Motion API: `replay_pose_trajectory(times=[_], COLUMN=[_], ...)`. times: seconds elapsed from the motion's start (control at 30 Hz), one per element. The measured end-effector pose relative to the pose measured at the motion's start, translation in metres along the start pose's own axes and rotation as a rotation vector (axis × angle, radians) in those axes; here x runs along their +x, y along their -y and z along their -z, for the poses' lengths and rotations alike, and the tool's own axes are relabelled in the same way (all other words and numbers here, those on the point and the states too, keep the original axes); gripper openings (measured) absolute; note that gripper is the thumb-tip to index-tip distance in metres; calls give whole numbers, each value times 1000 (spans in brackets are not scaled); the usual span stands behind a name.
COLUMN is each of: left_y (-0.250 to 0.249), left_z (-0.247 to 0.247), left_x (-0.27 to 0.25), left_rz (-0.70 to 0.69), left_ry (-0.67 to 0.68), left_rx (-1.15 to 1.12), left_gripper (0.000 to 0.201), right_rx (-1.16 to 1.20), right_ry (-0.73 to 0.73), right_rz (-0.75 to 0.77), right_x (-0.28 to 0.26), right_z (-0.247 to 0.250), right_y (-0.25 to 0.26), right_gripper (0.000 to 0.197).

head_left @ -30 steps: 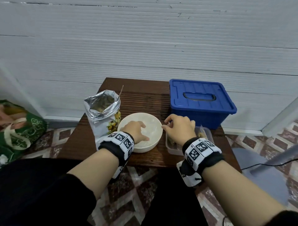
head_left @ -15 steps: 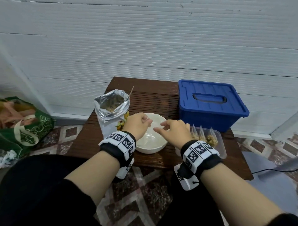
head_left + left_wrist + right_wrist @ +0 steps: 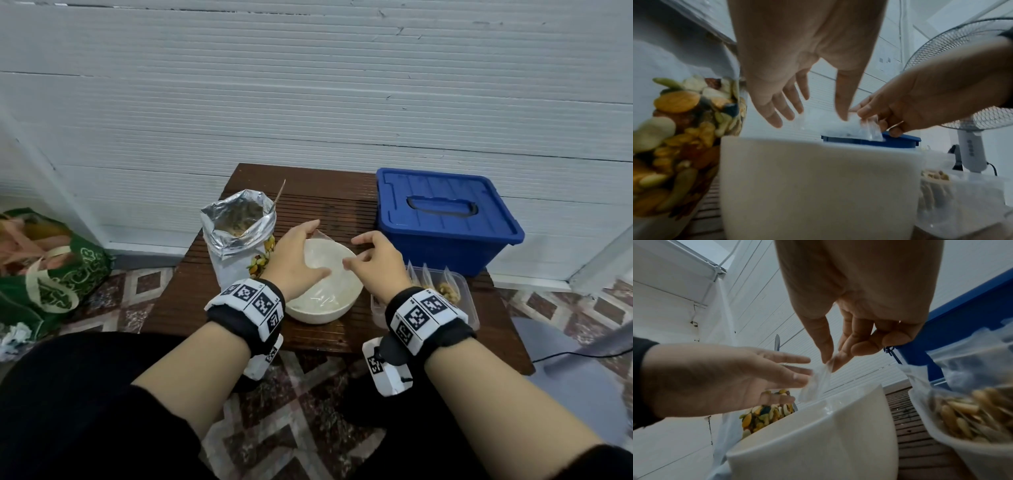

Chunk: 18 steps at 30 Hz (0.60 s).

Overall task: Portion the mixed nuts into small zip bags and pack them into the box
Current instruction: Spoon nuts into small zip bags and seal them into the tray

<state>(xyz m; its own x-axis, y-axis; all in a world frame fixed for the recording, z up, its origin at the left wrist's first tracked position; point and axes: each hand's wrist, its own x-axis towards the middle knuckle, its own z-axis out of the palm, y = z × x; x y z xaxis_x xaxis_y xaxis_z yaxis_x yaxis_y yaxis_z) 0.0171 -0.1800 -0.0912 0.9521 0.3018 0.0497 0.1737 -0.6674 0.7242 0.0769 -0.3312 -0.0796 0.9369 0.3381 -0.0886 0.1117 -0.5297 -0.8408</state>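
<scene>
White panelled wall backs the small wooden counter (image 3: 329, 205) where you sit. Since a moment ago your hands have left the bowl and the tub and met over the bowl (image 3: 322, 298). Your right hand (image 3: 375, 263) has brought up an empty zip bag (image 3: 818, 382) and pinches its top edge between thumb and fingertips. Your left hand (image 3: 296, 260) is spread flat, fingers straight, just reaching the bag's other side; whether it touches is hard to tell. So a fresh portion is about to start: the bag needs opening before any nuts go in.

From the bowl, the foil nut bag (image 3: 239, 240) stands open at 10 o'clock, just beside it, with a thin handle sticking out of its mouth. At 3 o'clock sits the clear tub (image 3: 462, 301) holding filled zip bags upright. The blue box (image 3: 445, 219) is at 1 o'clock, lid shut, so you must open it before packing.

Little blocks you. The bowl rim lies right under the bag, and the foil bag is close to your left wrist, so a careless sweep could tip it. A fan (image 3: 972, 81) stands off at 3 o'clock beyond the counter, and a green sack (image 3: 51, 274) on the floor at 9 o'clock.
</scene>
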Motion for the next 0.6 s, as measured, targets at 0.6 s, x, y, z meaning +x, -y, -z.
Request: replay_pose_trajectory(times=[0.6], left_y=[-5], left_z=[10], left_x=[-12], left_rz=[-284], left_ry=[20], left_rx=[398], left_gripper=[71], right_rx=[141], right_ry=[59], right_rz=[71], right_x=[-6], right_z=[2], right_y=[23], right_gripper=[43])
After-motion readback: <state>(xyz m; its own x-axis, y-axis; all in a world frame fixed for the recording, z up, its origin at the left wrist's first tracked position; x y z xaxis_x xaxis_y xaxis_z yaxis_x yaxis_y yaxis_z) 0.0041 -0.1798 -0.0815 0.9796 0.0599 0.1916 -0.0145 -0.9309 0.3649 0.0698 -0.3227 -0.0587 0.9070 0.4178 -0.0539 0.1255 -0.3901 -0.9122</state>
